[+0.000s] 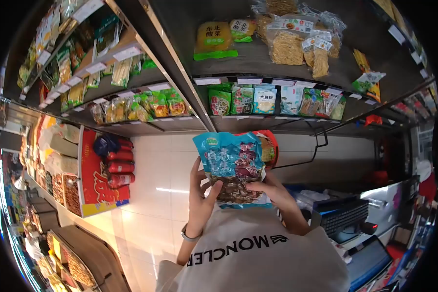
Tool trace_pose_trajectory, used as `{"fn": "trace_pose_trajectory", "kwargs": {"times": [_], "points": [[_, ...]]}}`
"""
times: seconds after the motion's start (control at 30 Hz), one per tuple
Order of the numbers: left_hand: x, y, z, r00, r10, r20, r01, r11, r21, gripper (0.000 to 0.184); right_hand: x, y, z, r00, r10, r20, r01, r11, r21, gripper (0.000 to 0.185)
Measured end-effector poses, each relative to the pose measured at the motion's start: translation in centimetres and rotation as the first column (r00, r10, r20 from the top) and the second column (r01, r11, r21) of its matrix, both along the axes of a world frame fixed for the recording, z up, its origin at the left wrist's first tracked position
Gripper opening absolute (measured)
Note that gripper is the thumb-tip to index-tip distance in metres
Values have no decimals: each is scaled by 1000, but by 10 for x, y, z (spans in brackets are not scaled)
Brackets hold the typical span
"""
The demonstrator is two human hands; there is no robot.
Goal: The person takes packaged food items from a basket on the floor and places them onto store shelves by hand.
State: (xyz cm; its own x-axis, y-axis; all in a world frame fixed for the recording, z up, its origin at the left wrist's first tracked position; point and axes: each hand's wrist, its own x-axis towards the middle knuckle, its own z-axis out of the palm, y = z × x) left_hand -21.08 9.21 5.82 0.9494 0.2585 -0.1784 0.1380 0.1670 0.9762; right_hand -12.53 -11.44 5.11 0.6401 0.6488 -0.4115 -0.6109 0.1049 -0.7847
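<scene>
Both my hands grip a blue plastic food pack [233, 160] with white lettering and dark red-brown food showing through its clear window. My left hand [204, 197] is closed on its lower left side, thumb across the front; a watch [190, 233] is on that wrist. On the lower right, my right hand [272, 192] holds the pack with its thumb pressed on the front. Behind the pack's right edge something red-rimmed [273, 148] shows, mostly hidden.
Ahead are dark shelves [258, 68] with bagged foods and bagged dried goods [287, 46]. Another shelf unit [126, 53] stands at left. Several red fire extinguishers [120, 168] stand by a red display box [90, 180]. A keyboard [345, 216] lies on a counter at right.
</scene>
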Motion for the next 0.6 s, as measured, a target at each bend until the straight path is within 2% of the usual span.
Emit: {"fn": "trace_pose_trajectory", "kwargs": {"times": [0.03,0.07,0.1,0.13,0.17,0.2,0.23,0.3,0.33,0.37,0.4,0.43,0.47,0.5,0.53,0.57,0.6], "points": [[-1,-2,4,1000,8,15,-8,1000,11,72,-1,0,5,993,39,110,-29,996,-88,48],[0,-3,-1,997,-66,39,66,998,-19,75,-6,10,10,965,-2,263,44,987,-156,38],[0,-7,-2,994,-107,-30,93,949,-302,74,-11,18,22,964,-19,264,58,988,-141,38],[7,-16,-11,1000,-11,15,16,935,-354,76,-13,25,38,827,103,553,72,956,-285,41],[15,-21,-27,994,89,57,-58,910,-411,78,-14,31,47,600,258,758,135,901,-413,43],[17,-19,-45,997,76,33,-46,838,-544,76,-21,38,39,563,317,763,165,862,-480,53],[18,-18,-56,997,68,41,-35,843,-537,76,-28,39,42,560,306,770,175,864,-471,53],[18,-20,-66,975,16,221,166,612,-773,66,-36,38,55,541,373,754,218,803,-554,66],[13,-27,-64,981,50,185,129,544,-829,61,-33,32,59,589,415,693,120,804,-583,75],[13,-26,-72,983,43,179,127,547,-828,61,-32,27,54,596,408,691,121,805,-580,75],[12,-22,-87,995,-57,83,100,562,-821,60,-33,22,45,592,326,737,242,801,-548,78],[21,-25,-67,988,-153,-14,78,578,-812,58,-34,17,35,574,246,781,360,781,-510,82],[24,-24,-42,981,-184,62,145,477,-867,58,-34,13,28,528,250,812,453,725,-518,79],[31,-24,-44,979,-194,58,146,475,-868,58,-36,10,13,534,245,809,458,721,-520,79],[36,-27,-47,989,-146,30,94,447,-890,59,-41,9,-6,786,34,618,270,880,-392,75],[38,-29,-49,995,-99,0,41,416,-908,60,-47,9,-26,950,-91,299,144,976,-161,71],[35,-35,-45,987,-101,124,160,631,-759,60,-49,11,-37,984,-133,120,117,985,129,62]]}}
